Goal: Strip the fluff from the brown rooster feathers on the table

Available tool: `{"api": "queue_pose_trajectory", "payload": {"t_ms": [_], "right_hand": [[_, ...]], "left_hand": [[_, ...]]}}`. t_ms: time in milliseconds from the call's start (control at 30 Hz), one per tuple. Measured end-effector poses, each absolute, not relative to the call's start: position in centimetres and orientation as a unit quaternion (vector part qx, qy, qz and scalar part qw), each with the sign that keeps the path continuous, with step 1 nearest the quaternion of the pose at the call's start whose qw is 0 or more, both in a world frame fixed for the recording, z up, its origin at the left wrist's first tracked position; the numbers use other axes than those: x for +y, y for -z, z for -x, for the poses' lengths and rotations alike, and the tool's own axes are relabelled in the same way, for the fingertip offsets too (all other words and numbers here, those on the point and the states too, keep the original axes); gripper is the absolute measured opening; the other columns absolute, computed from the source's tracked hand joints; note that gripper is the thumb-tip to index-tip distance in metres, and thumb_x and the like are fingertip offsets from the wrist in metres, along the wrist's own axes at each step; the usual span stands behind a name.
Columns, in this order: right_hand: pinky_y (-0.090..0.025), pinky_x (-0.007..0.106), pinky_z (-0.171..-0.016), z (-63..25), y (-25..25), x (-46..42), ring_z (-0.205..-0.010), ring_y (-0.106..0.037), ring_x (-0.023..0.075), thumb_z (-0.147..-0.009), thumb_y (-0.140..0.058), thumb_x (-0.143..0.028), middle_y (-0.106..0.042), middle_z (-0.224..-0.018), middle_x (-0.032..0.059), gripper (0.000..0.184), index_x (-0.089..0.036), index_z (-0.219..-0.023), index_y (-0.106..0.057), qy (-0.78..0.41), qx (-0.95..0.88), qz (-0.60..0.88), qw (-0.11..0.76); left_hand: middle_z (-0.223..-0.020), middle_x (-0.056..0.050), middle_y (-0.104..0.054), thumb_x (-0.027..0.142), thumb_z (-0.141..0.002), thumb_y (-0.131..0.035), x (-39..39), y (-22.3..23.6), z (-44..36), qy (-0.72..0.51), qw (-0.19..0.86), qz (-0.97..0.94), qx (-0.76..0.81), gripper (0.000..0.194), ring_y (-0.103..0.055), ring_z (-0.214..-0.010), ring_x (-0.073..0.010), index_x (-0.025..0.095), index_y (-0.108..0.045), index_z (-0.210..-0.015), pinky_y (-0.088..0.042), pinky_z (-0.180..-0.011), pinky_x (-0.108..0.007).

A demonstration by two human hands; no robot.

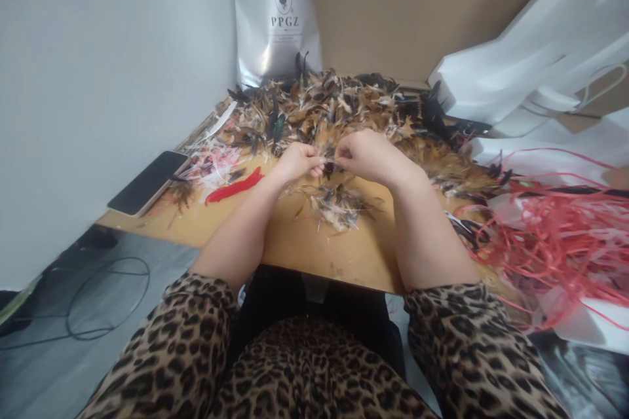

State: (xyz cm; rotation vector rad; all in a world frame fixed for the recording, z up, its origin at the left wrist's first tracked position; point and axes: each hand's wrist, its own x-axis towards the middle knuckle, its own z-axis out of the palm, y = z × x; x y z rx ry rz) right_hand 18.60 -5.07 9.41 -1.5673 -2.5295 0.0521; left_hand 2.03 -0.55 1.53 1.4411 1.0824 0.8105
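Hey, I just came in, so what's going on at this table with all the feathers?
Someone has both hands, left and right, close together over the table, fingertips pinched on something too small to make out. The big heap of brown and black feathers lies behind the hands, and a smaller clump lies just in front. A red bundle and a phone lie on the left, red strands on the right.

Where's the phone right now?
The phone lies at the table's left edge in the head view, beside the pink and white shreds.
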Motion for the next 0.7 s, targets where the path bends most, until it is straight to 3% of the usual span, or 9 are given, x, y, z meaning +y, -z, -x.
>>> {"api": "queue_pose_trajectory", "payload": {"t_ms": [167,300,467,700], "right_hand": [[-0.032,0.028,-0.063,-17.2,-10.2,-6.4,-0.073,-0.059,0.018,-0.081,-0.047,-0.019,-0.072,-0.083,0.0118,0.028,-0.014,-0.08,-0.074,0.024,-0.862,0.506,0.005],[-0.033,0.027,-0.063,-17.6,-9.9,-5.9,-0.067,-0.055,0.0145,-0.078,-0.049,-0.02,-0.07,-0.078,0.0082,0.024,-0.015,-0.075,-0.073,-0.032,-0.88,0.473,0.001],[-0.037,0.024,-0.062,-20.4,-8.8,-3.7,-0.061,-0.051,0.0104,-0.072,-0.059,-0.027,-0.065,-0.069,0.0012,0.016,-0.014,-0.072,-0.069,-0.239,-0.865,0.438,0.063],[-0.044,0.025,-0.058,-22.7,-4.8,-0.5,-0.058,-0.054,0.0119,-0.066,-0.065,-0.042,-0.065,-0.066,0.0019,0.028,-0.015,-0.072,-0.064,-0.462,-0.772,0.388,0.202]], "left_hand": [[-0.05,-0.003,-0.062,0.006,-0.08,-0.06,-1.5,-1.5,-2.6,-0.24,0.528,-0.685,0.442,0.02,-0.059,-0.043,-0.0086,0.008,-0.061,-0.06,-0.047,-0.048,-0.019],[-0.05,-0.003,-0.062,0.008,-0.078,-0.063,-2.3,-1.3,-3.0,-0.172,0.544,-0.726,0.384,0.019,-0.057,-0.041,-0.0078,0.008,-0.062,-0.059,-0.048,-0.047,-0.018],[-0.055,-0.006,-0.066,0.013,-0.078,-0.065,-2.6,-1.3,-3.2,-0.142,0.58,-0.731,0.33,0.015,-0.062,-0.046,-0.0089,0.007,-0.067,-0.064,-0.05,-0.049,-0.018],[-0.056,-0.008,-0.067,0.017,-0.074,-0.072,-3.1,-2.0,-3.5,-0.229,0.623,-0.678,0.316,0.014,-0.061,-0.046,-0.0091,0.007,-0.069,-0.064,-0.048,-0.047,-0.017]]}}
